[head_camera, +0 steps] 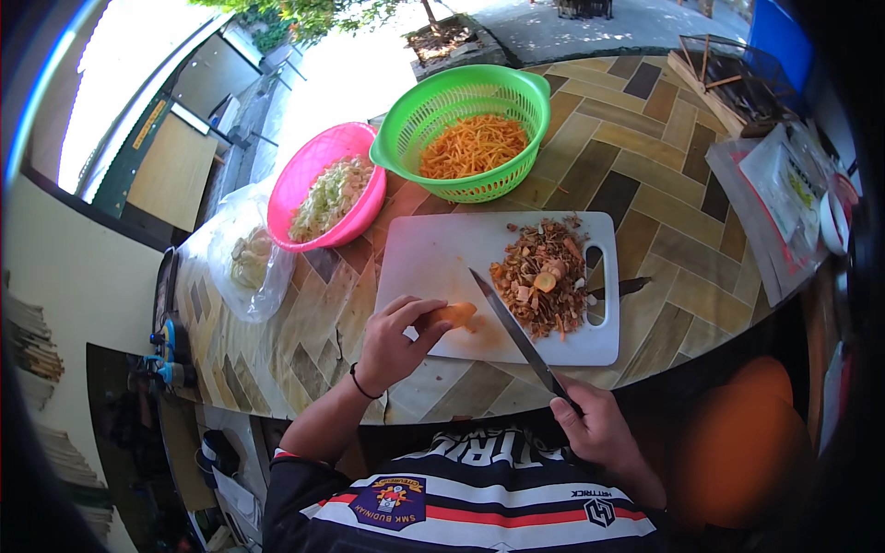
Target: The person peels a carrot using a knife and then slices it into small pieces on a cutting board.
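My left hand (pixel 401 339) grips a piece of peeled carrot (pixel 453 315) over the left part of a white cutting board (pixel 429 256). In my right hand (pixel 594 418) is the handle of a kitchen knife (pixel 517 330). Its blade slants up and left across the board, apart from the carrot. A heap of brown and orange peelings (pixel 543 283) with cut carrot ends lies on the right of the board, beside its handle slot. Faint orange stains mark the board around the carrot.
Behind the board stands a green colander (pixel 477 192) of shredded carrot (pixel 473 146). A pink basket (pixel 276 200) holds chopped pale vegetable (pixel 332 197). Left of it lies a clear plastic bag (pixel 252 294). Plastic packaging (pixel 781 186) and a wooden-framed box (pixel 733 104) sit at the right.
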The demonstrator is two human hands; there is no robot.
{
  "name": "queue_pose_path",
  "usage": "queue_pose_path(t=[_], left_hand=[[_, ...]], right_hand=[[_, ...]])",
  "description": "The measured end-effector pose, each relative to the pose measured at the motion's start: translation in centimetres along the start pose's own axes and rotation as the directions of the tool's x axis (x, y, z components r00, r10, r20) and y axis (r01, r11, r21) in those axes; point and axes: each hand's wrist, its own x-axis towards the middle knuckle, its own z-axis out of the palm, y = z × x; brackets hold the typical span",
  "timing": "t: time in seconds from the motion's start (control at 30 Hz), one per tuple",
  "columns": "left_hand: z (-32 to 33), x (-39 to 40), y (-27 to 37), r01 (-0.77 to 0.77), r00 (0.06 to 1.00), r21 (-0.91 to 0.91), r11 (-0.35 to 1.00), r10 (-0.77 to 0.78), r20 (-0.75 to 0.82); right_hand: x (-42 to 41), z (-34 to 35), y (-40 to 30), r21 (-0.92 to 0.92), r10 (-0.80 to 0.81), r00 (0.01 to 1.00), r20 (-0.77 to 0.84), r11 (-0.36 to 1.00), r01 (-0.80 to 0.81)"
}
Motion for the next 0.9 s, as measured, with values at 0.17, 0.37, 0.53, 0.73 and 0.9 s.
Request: queue_pose_path(t=[0.17,0.37,0.53,0.73,0.9], left_hand=[[-0.4,0.1,1.5,-0.067,0.996,0.127,0.99,0.074,-0.046],[1.1,-1.0,-0.5,-0.108,0.983,0.006,0.994,0.108,-0.146],[2.6,-1.3,-1.7,-0.112,0.978,-0.109,0.988,0.09,-0.19],[3.1,-1.3,-1.5,0.125,0.982,-0.324,0.938,-0.164,-0.095],[3.1,-0.8,-1.3,0.245,0.953,-0.509,0.825,-0.302,-0.031]], right_hand=[[-2.4,2.3,-0.4,-0.336,-0.08,0.988,-0.129,0.941,0.033],[-3.7,5.1,-0.6,-0.487,0.008,0.982,-0.186,0.868,-0.1],[-3.9,6.2,-0.8,-0.583,0.013,0.973,-0.231,0.799,-0.149],[-3.5,6.6,-1.5,-0.683,-0.026,0.977,-0.213,0.719,-0.13],[-2.8,6.5,-2.6,-0.722,0.07,0.984,-0.165,0.671,-0.169]])
